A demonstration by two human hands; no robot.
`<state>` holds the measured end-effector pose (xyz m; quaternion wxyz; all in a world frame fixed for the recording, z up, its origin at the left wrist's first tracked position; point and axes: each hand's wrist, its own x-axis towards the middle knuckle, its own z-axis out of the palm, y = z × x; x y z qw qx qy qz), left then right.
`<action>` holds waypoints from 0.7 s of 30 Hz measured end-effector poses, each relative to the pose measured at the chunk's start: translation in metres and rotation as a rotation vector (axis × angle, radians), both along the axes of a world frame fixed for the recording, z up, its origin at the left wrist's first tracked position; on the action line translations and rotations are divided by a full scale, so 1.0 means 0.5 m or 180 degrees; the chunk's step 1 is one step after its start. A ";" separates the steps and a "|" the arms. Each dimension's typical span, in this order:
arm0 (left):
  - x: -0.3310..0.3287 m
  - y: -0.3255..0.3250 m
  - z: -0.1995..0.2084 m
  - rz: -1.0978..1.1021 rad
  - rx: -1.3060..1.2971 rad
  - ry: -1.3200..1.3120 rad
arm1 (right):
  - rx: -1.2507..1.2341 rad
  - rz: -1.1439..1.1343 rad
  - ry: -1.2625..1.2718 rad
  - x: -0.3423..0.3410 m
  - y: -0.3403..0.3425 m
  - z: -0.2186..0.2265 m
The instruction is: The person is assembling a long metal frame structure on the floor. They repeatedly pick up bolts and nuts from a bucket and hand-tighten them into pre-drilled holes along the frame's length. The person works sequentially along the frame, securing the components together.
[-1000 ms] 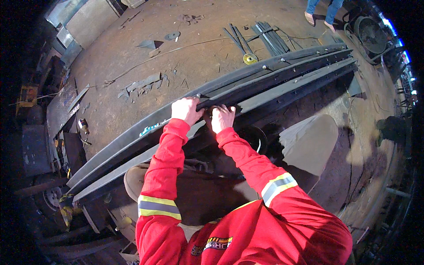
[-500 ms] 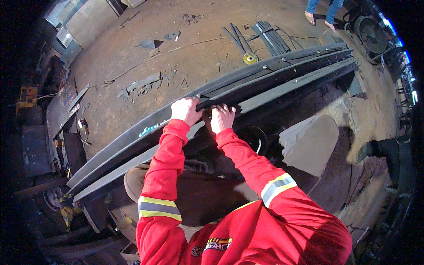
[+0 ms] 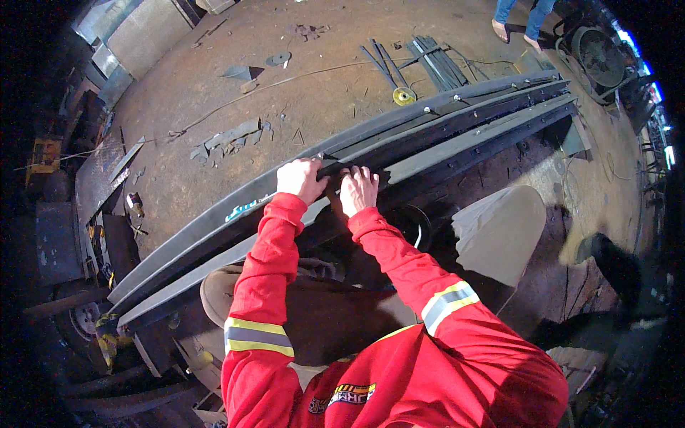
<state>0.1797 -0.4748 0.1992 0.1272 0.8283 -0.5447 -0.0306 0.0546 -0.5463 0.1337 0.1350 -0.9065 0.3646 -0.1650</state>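
A long dark metal beam point(image 3: 442, 107) with several bolts along it runs across in front of me, from lower left to upper right. My left hand point(image 3: 301, 180) rests on its upper flange with fingers curled down into the channel, beside a small bolt point(image 3: 325, 155). Close to its right, my right hand point(image 3: 359, 190) has bent fingers reaching into the dark gap between the flanges. The fingertips of both hands are hidden in shadow, and whatever they pinch is too small or too dark to name. Blue-green marking point(image 3: 246, 208) shows on the beam left of my hands.
Beyond the beam, metal bars point(image 3: 435, 63), a yellow disc point(image 3: 404, 95) and scrap pieces point(image 3: 235, 134) lie on the brown floor. A thin cable point(image 3: 300, 73) crosses it. A person's legs point(image 3: 524, 18) stand at the far right, near a large fan point(image 3: 598, 55).
My hands stay at the same spot on the beam, with only slight finger shifts. A dark shadow at the right has moved and spread lower.
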 end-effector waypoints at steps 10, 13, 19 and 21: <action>-0.002 -0.001 0.019 0.0131 0.0260 0.0139 | 0.0092 0.0264 0.0109 -0.007 -0.003 0.005; 0.002 0.002 0.028 0.0080 0.0286 0.0345 | 0.0084 0.0179 0.0102 -0.006 -0.007 -0.001; 0.022 0.039 0.066 0.0438 -0.0130 0.0287 | 0.0083 0.0162 -0.0199 -0.014 0.002 0.024; 0.031 0.052 0.074 0.0772 -0.0259 0.0498 | 0.0038 0.0118 -0.0171 -0.010 0.012 0.039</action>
